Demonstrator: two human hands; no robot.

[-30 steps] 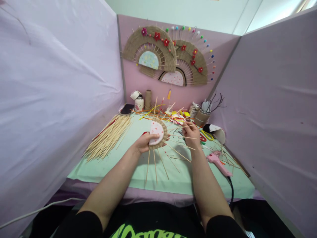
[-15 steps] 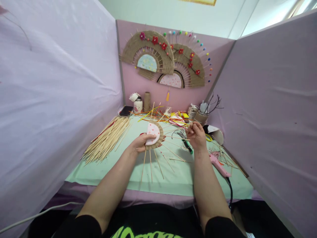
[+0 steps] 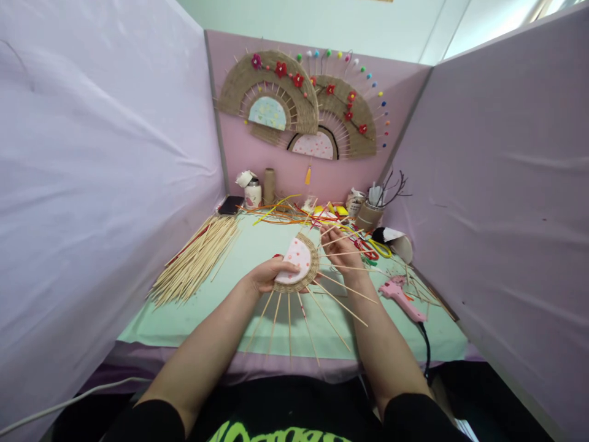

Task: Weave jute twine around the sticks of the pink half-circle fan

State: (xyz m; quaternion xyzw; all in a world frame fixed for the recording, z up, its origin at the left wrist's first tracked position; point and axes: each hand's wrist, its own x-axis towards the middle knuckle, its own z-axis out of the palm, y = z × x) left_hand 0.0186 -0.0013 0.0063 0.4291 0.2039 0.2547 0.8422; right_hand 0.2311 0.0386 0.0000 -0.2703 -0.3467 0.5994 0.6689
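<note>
A half-round fan piece (image 3: 298,261) has a pink-dotted white centre, a woven tan twine rim and thin wooden sticks fanning out from it. My left hand (image 3: 268,274) grips its straight side, the thumb lying across the white face and the other fingers underneath. On the fan's far right side, my right hand (image 3: 339,247) is behind several of the sticks. Its fingers are bent together near the rim, and what they pinch is too small to make out. Green-handled pliers (image 3: 369,262) lie on the table, mostly hidden by the right hand and the sticks.
Loose sticks (image 3: 196,261) lie in a pile at left. A pink glue gun (image 3: 403,301) with a black cord rests at right, near red-handled scissors (image 3: 369,250). Jars, a twine cone (image 3: 269,186) and coloured strips line the back. Finished fans (image 3: 271,80) hang on the rear panel.
The fan piece has moved right and slightly nearer, turning so more sticks point right. My right hand has come left from beyond the stick tips to close beside the woven rim.
</note>
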